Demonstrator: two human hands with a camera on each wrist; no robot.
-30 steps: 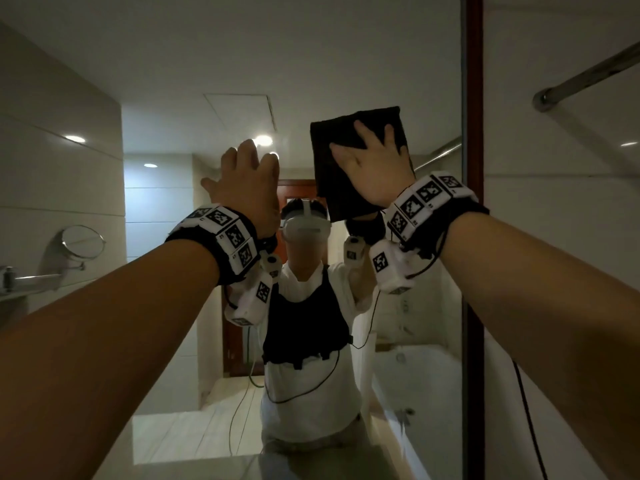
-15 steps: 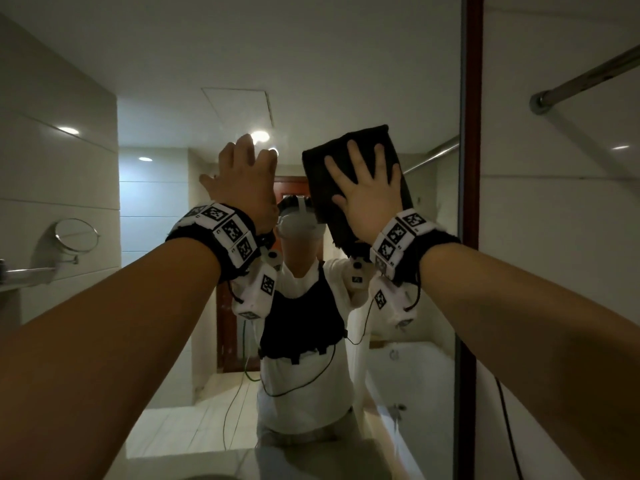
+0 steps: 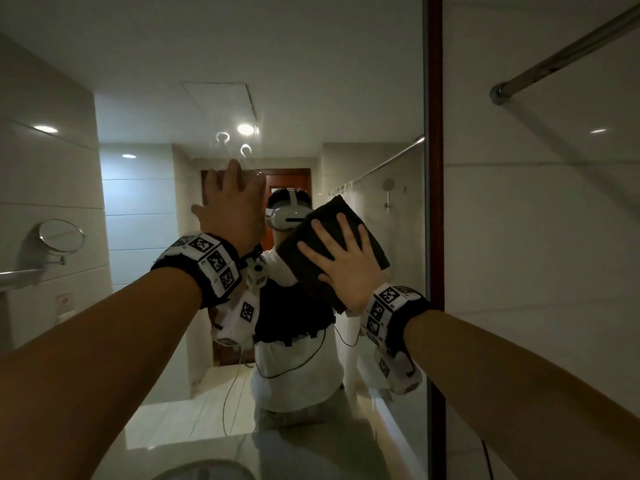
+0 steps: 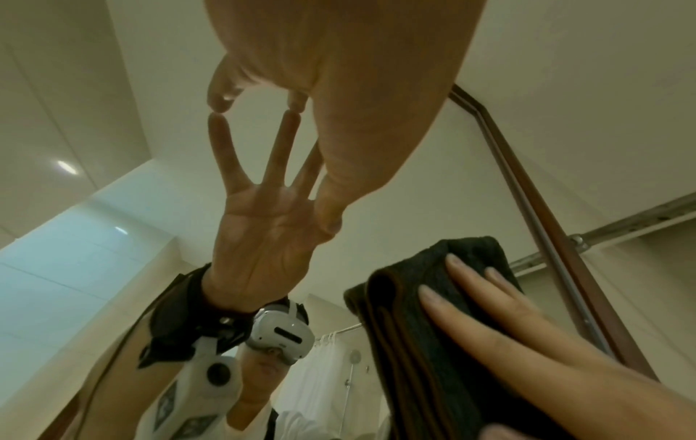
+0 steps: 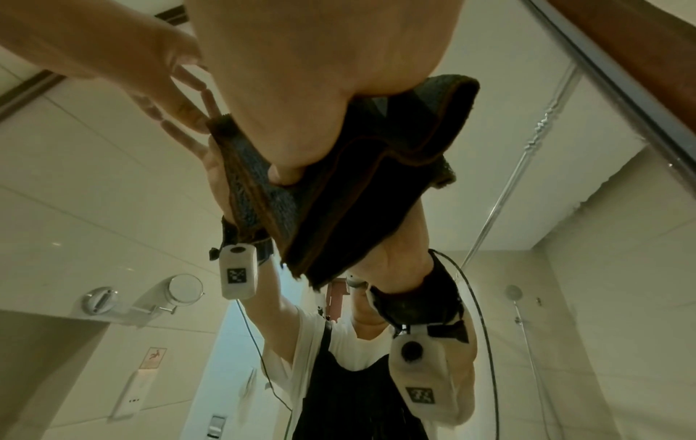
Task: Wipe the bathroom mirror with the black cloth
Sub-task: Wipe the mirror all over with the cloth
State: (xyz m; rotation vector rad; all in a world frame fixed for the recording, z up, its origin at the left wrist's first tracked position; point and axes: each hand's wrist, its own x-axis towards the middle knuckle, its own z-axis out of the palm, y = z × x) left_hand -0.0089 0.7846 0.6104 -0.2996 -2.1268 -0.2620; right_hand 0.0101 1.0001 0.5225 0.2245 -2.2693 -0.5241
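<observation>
Both hands on mirror [image 3: 166,81]: since a second ago right hand [image 3: 349,268] slid black cloth [image 3: 329,230] down, now below left hand [image 3: 235,202]. Right fingers flat, pressing cloth to mirror; left fingertips straight, touching mirror. Cloth folded, tilted, brown-edged.

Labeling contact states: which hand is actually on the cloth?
The right hand: its straight, spread fingers press the folded black cloth flat against the mirror. The left hand holds nothing; its bare fingertips touch the glass higher up.
</observation>
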